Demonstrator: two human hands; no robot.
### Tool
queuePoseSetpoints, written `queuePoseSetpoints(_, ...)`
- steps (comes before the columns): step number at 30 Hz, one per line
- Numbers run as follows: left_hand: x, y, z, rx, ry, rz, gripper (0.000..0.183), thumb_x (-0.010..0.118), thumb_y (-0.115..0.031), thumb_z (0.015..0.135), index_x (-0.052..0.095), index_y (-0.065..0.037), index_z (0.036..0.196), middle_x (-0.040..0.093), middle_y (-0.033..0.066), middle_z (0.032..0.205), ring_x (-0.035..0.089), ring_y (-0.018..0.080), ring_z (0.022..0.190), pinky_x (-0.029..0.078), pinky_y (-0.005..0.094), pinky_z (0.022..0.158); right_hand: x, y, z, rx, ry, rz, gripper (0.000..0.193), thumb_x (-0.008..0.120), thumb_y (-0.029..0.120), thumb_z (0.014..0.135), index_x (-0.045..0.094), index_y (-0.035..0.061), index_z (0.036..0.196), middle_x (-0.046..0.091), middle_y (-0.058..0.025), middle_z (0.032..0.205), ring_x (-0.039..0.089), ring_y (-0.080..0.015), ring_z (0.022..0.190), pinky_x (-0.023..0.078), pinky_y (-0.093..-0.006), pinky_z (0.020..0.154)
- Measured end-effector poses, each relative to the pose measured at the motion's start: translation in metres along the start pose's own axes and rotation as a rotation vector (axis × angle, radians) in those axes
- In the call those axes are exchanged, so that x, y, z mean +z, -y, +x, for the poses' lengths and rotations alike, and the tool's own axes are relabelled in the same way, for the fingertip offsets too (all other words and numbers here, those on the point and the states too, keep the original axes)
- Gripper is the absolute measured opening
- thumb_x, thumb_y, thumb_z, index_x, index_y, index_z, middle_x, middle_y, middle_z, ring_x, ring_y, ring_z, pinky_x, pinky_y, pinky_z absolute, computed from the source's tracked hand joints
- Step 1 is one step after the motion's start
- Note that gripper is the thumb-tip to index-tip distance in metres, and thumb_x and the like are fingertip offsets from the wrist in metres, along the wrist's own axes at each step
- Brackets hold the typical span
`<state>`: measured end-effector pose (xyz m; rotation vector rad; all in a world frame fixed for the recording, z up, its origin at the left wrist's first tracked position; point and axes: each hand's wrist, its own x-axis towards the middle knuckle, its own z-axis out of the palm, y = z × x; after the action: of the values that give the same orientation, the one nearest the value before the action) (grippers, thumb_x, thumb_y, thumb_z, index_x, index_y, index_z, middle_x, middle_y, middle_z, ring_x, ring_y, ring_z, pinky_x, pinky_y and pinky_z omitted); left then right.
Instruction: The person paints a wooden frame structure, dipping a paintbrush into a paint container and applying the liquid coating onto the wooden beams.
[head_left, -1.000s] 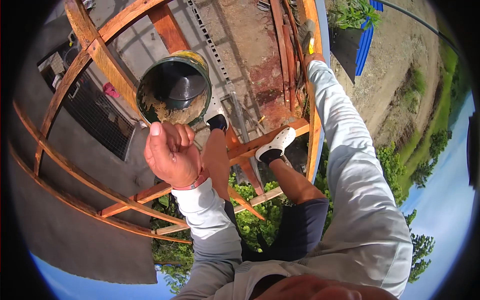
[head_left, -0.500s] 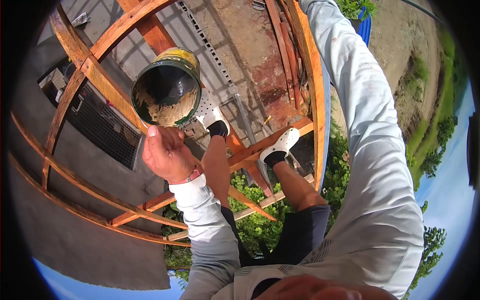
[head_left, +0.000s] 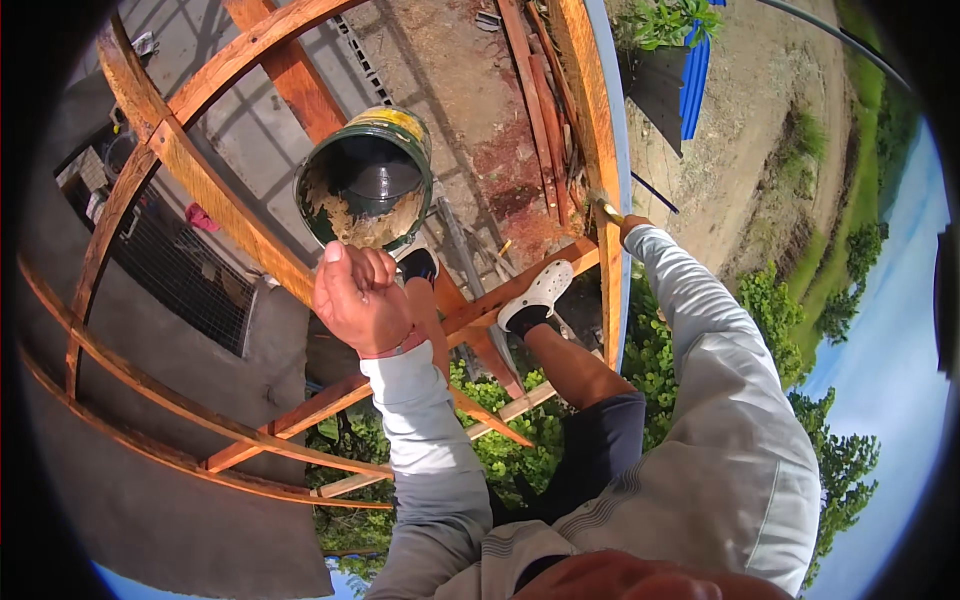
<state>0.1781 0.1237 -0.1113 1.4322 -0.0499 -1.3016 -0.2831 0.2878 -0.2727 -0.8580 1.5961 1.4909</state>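
In front of me is a dark green bucket with a yellow band, tilted so its mouth faces me. Dried tan material coats its inner wall, and dark liquid seems to lie inside. My left hand is closed at its lower rim; whether the fingers grip rim or handle is hidden. Over to the right, my right hand is closed round the handle of a paintbrush. The brush head rests against the side of an upright-looking orange-brown wooden beam.
My feet, in white clogs, stand on a wooden crosspiece high above ground. More timber beams curve along the left beside a grey wall. Planks lie below, green shrubs grow underneath, and a blue corrugated sheet is at upper right.
My right arm has come down and back from the top edge, bringing the hand and paintbrush into view at the beam. The bucket and left hand have shifted slightly right in the picture.
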Motion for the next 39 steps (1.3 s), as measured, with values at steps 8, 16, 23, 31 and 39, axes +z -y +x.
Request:
queuePoseSetpoints(8,-0.014,-0.021,0.008,0.053,-0.068,0.068,0.039,0.042,-0.019,0.089,0.027,-0.010,0.054,0.021,0.0001,0.050,0.021,0.0111,0.044,0.023,0.0270,0.044,-0.310,0.136,-0.020,-0.317,-0.885,0.330,0.029,0.053,0.022,0.079,0.059,0.0014,0.099,0.060,-0.0233,0.083,0.060,-0.0346,0.081,0.047,-0.0388,0.071)
queuePoseSetpoints(16,-0.020,-0.037,0.021,0.065,-0.116,-0.002,0.039,0.044,-0.019,0.088,0.027,-0.011,0.054,0.022,-0.0001,0.048,0.020,0.0107,0.042,0.021,0.0268,0.044,-0.320,0.180,-0.054,-0.214,-0.396,-0.154,0.028,0.057,0.019,0.075,0.059,0.0018,0.098,0.061,-0.0226,0.088,0.059,-0.0360,0.086,0.047,-0.0422,0.072)
queuePoseSetpoints(23,-0.019,-0.039,0.033,0.001,-0.115,-0.062,0.038,0.047,-0.020,0.087,0.030,-0.011,0.053,0.024,-0.0007,0.048,0.021,0.0100,0.041,0.021,0.0270,0.043,-0.247,0.127,-0.124,-0.407,-0.500,0.080,0.032,0.052,0.024,0.083,0.054,0.0041,0.107,0.060,-0.0215,0.095,0.058,-0.0361,0.090,0.045,-0.0394,0.078)
queuePoseSetpoints(31,-0.010,-0.030,0.045,0.029,-0.153,-0.087,0.040,0.053,-0.014,0.085,0.035,-0.008,0.049,0.029,-0.0023,0.044,0.023,0.0074,0.041,0.020,0.0247,0.042,-0.229,0.195,-0.096,-0.250,-0.061,-0.487,0.030,0.070,0.020,0.063,0.068,0.0100,0.092,0.064,-0.0130,0.095,0.061,-0.0282,0.089,0.049,-0.0379,0.075)
queuePoseSetpoints(39,0.039,-0.021,0.030,0.093,-0.086,-0.201,0.040,0.044,-0.015,0.088,0.028,-0.010,0.051,0.025,-0.0001,0.045,0.021,0.0095,0.040,0.021,0.0264,0.042,-0.308,0.035,0.069,-0.113,-0.303,-0.397,0.027,0.069,0.023,0.068,0.068,0.0150,0.093,0.065,-0.0053,0.096,0.061,-0.0232,0.090,0.049,-0.0338,0.076)
